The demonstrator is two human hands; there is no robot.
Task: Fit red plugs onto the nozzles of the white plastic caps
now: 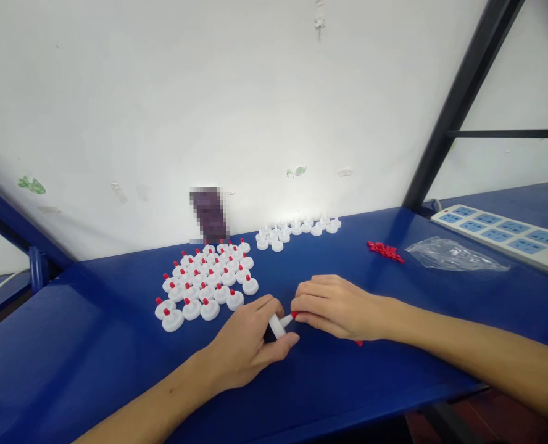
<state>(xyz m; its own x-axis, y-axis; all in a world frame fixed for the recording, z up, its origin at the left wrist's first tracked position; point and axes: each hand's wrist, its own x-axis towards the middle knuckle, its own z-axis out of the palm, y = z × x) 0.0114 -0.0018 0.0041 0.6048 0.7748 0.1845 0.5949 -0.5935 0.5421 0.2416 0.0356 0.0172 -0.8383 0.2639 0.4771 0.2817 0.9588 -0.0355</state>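
Observation:
My left hand [249,339] grips a white nozzle cap [277,327] by its round base, thumb on one side and fingers on the other. Its spout points right, towards my right hand [336,306]. Between the fingertips of that hand is a small red tip cap [294,315], held at the spout's end; whether it is fully seated I cannot tell. Left of my hands stand several white nozzle caps with red tips [209,309]. Farther back, by the wall, are several white nozzle caps without red tips [277,245].
A pile of loose red tip caps [385,251] lies at the right, beside a clear plastic bag [454,254]. One red piece [359,343] shows below my right wrist. A power strip [500,234] lies at the far right. A pixelated dark object [210,214] leans on the wall.

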